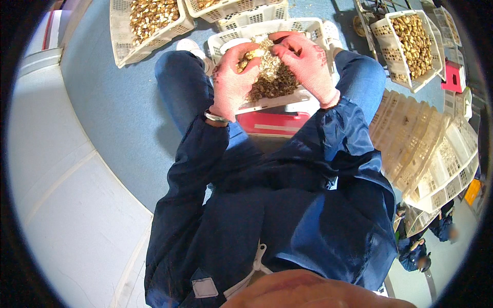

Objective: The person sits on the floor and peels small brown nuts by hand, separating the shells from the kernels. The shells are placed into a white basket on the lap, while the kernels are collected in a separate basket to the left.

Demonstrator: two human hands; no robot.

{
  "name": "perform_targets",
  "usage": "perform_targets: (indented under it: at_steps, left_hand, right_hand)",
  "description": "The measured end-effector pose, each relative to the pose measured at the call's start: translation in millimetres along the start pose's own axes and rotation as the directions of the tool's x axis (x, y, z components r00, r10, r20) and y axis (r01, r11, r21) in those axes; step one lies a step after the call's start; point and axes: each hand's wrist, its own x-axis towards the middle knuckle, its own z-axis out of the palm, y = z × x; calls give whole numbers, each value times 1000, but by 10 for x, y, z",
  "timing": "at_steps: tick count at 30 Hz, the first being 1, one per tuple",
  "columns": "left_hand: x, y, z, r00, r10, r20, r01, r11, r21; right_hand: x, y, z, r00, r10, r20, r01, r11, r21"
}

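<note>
Both hands work over a white slotted crate (316,28) that sits between the person's knees. The left hand (232,77) is curled around a small pale, yellowish piece (250,55) pinched at its fingertips, and the right hand (304,64) is bent close beside it, fingers hooked down into the heap; whether it grips anything cannot be told. The heap (275,77) in the crate is a loose mass of small brown and tan lumps mixed with pale husk-like scraps. The crate rests on a red box (272,123) that shows just below its near rim. The floor (118,108) is a dull blue-grey, with a pale raised slab (67,195) along the person's left. Beyond the knees stand more white crates: one full of tan pieces (149,23) on the left, another (411,46) on the right. A leaning stack of empty white crates (426,149) crowds the right side, and other people in blue (416,251) crouch near it.
</note>
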Motion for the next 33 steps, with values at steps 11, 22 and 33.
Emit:
perform_targets:
  at_steps: [11, 22, 33]
  left_hand:
    - [8, 28, -4, 999, -22, 25, 26, 982, -185]
    - [5, -6, -29, 997, -76, -10, 69, 952, -297]
    - [18, -22, 42, 980, 133, -147, -151, 982, -113]
  right_hand:
    - [-12, -109, 2, 997, 40, 59, -45, 994, 101]
    - [-6, -109, -20, 999, 24, -23, -22, 997, 76]
    - [4, -154, 67, 1000, -29, 2, 28, 989, 142]
